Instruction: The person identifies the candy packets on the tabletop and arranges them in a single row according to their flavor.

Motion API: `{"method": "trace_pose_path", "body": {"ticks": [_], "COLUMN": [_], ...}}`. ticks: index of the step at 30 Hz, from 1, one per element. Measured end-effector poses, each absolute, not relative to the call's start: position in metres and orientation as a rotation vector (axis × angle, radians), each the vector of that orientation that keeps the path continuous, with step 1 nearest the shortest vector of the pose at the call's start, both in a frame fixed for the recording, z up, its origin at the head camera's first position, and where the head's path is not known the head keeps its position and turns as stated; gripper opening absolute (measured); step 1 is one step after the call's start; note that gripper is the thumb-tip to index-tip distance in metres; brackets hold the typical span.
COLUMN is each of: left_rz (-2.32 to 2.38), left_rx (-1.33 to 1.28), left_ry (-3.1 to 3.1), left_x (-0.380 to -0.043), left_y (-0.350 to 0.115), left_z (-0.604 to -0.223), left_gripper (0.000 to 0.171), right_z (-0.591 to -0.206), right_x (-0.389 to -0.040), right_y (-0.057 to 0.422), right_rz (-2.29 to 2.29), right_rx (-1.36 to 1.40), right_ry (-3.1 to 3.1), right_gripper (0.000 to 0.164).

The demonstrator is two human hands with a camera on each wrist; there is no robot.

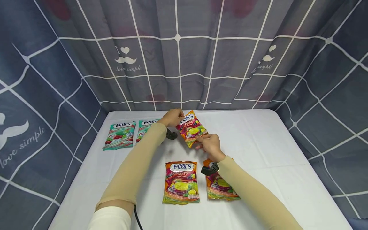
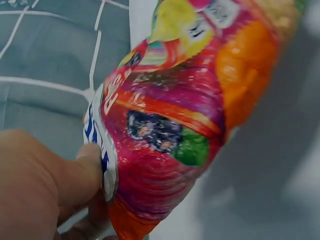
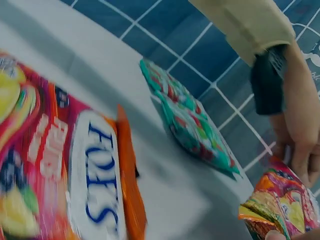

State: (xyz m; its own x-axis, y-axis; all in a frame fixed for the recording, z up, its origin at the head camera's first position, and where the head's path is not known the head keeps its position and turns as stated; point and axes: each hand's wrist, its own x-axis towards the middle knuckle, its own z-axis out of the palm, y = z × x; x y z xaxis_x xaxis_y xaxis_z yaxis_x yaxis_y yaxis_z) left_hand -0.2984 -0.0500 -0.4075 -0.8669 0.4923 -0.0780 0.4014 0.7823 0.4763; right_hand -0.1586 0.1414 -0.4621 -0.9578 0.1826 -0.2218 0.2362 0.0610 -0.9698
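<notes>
Both hands hold one orange-and-red bag of Fox's Fruits candy (image 1: 192, 127), tilted and raised over the table. My left hand (image 1: 172, 117) pinches its top corner; in the left wrist view the thumb presses beside the white logo band of the candy bag (image 2: 165, 150). At the lower end, my right hand (image 1: 210, 145) grips the bottom edge between thumb and fingers. Below lies a second Fruits candy bag (image 1: 181, 183), flat and upright to me. A third Fruits bag (image 1: 221, 188) is partly hidden under the right wrist.
Two green Mint Blossom candy bags stand side by side at the back left: the outer bag (image 1: 120, 135) shows fully, the inner bag (image 1: 142, 129) is partly behind the left arm. White cloth covers the table (image 1: 258, 140). Grid-patterned curtains (image 1: 195, 57) enclose its back and sides.
</notes>
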Motion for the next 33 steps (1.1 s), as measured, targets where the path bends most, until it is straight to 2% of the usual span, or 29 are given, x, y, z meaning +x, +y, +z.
{"method": "trace_pose_path", "body": {"ticks": [9, 20, 33], "left_rz": [0.464, 0.381, 0.351], "left_rx": [0.793, 0.799, 0.747], "left_ry": [2.786, 2.755, 2.800], "left_x": [-0.313, -0.328, -0.335], "left_y": [-0.053, -0.062, -0.060], "left_z": [-0.403, -0.414, -0.436], "left_gripper": [0.011, 0.014, 0.016], "right_z": [-0.471, -0.478, -0.485], "right_x": [-0.158, -0.168, -0.176], "right_y": [0.097, 0.056, 0.041], "right_rz": [-2.195, -2.239, -2.246], "right_rx": [0.531, 0.646, 0.707], "right_ry": [2.135, 2.062, 2.084], "right_gripper": [0.020, 0.021, 0.020]}}
